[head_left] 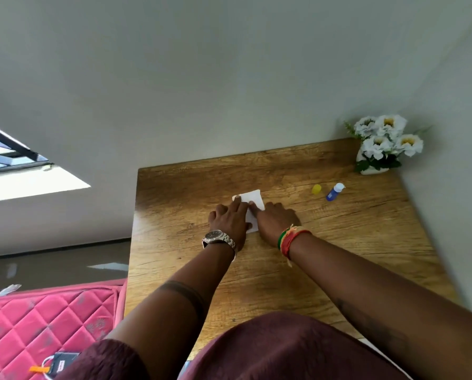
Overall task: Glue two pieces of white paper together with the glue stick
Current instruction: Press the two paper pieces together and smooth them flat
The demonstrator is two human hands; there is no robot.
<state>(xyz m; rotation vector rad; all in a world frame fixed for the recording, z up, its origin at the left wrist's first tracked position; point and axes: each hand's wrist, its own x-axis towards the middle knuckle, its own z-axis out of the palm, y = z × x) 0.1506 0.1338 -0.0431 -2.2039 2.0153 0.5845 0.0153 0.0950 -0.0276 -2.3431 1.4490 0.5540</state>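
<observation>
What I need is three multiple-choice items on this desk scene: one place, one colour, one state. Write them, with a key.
1. Where do the flowers stand?
A. far right corner of the table
B. near left corner
C. on the floor

2. What colour is the loose cap beside the glue stick?
A. red
B. yellow
C. green

3. What are the left hand and right hand doing?
A. lifting the glue
B. hanging off the edge
C. pressing on the white paper

Key: 1 A, they sit against the wall corner; 2 B, it is yellow; 3 C, both rest on the sheet.
</observation>
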